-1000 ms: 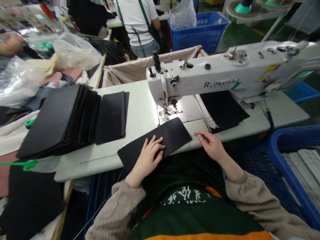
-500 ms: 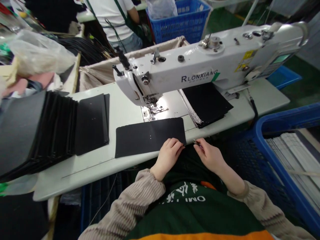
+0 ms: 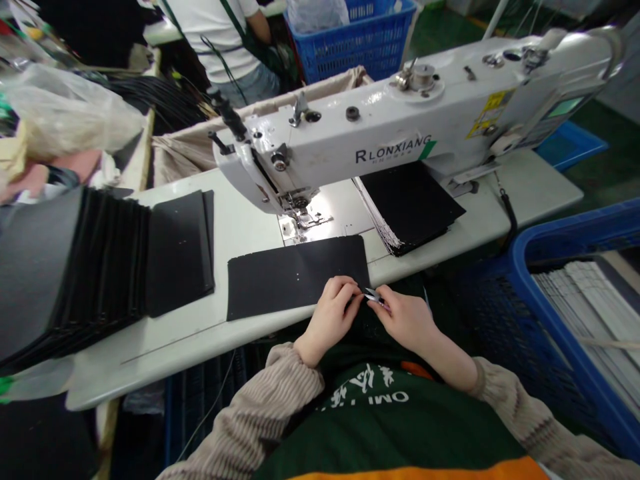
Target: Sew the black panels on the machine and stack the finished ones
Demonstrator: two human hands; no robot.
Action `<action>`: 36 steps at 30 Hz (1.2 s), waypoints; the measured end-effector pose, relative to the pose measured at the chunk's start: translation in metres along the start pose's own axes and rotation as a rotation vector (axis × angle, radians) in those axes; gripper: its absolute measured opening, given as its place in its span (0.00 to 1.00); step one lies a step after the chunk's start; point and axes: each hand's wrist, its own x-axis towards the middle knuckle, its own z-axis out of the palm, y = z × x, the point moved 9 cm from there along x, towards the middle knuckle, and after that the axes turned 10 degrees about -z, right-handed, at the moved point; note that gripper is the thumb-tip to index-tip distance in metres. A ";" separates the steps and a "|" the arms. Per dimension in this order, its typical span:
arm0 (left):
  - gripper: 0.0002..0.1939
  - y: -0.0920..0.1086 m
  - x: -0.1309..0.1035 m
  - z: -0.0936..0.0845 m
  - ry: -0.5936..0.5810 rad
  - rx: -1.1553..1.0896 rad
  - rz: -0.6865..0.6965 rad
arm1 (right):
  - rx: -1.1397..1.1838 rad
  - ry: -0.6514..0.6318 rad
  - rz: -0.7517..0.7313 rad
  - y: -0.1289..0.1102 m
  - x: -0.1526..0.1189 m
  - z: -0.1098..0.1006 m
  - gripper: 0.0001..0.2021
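Observation:
A flat black panel (image 3: 280,280) with a few small holes lies along the front edge of the white sewing table. At its near right corner my left hand (image 3: 334,310) is closed, thumb and forefinger pinching the panel's edge. My right hand (image 3: 407,317) grips a small pair of thread snips (image 3: 375,297), most of whose body the fingers cover. The metal blades point left and reach that same corner, close to my left fingertips. Any thread between the blades is too small to make out.
Behind the panel stands a white sewing machine (image 3: 385,140), its needle area lit. To the right lies a stack of black panels (image 3: 410,203); more black panels (image 3: 100,253) are stacked at left. A blue crate (image 3: 530,267) stands at right. Another person (image 3: 225,47) is beyond the machine.
My right hand has moved left, bringing the snips to the panel's corner beside my left fingers. My left hand keeps its pinch there. The whole view has shifted slightly.

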 end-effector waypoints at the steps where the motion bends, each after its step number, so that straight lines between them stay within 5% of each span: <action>1: 0.03 0.001 0.000 -0.001 -0.001 -0.003 0.006 | -0.012 -0.008 0.002 0.000 0.001 0.001 0.11; 9: 0.11 0.004 0.019 -0.017 -0.221 0.134 0.190 | -0.002 0.017 0.061 0.020 0.006 -0.001 0.14; 13: 0.25 -0.011 0.033 -0.014 -0.144 0.333 0.119 | -0.015 0.087 0.112 0.033 0.005 -0.012 0.12; 18: 0.24 -0.009 0.032 -0.003 -0.008 0.428 0.039 | -0.016 0.102 0.092 0.032 0.006 -0.011 0.12; 36: 0.25 -0.004 0.031 -0.004 -0.020 0.429 0.046 | -0.050 0.103 0.108 0.031 0.007 -0.004 0.11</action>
